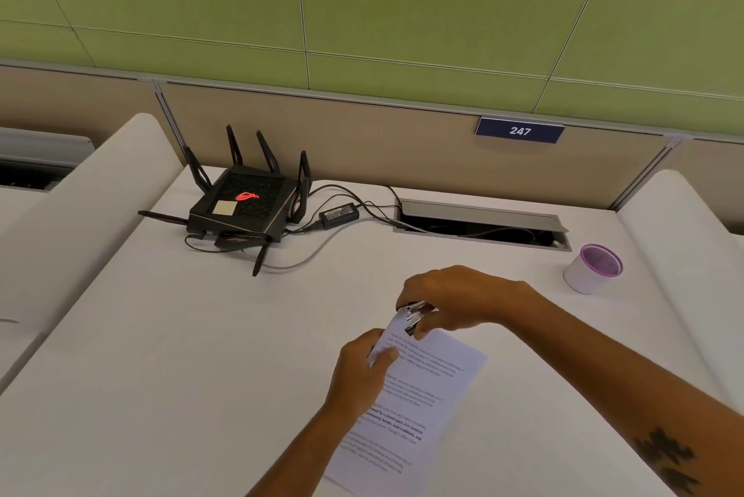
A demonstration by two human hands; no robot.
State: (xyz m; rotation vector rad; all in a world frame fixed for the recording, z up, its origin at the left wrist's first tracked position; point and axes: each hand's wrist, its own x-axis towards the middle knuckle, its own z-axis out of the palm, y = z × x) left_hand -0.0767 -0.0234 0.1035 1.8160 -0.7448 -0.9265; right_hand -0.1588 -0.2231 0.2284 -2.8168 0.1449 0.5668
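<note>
Head view showed the right hand (455,299) curled round a small stapler (416,315) set on the top corner of the printed sheets (422,396), which slanted low over the white desk (201,355) near its front. The left hand (360,369) pinched the sheets' left edge just below the stapler. A black router (245,202) stood well behind.

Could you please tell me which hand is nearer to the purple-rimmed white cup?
Right. The right hand lies left of the cup, gripping a stapler; the left hand sits farther left and nearer the person, pinching the paper.
</note>
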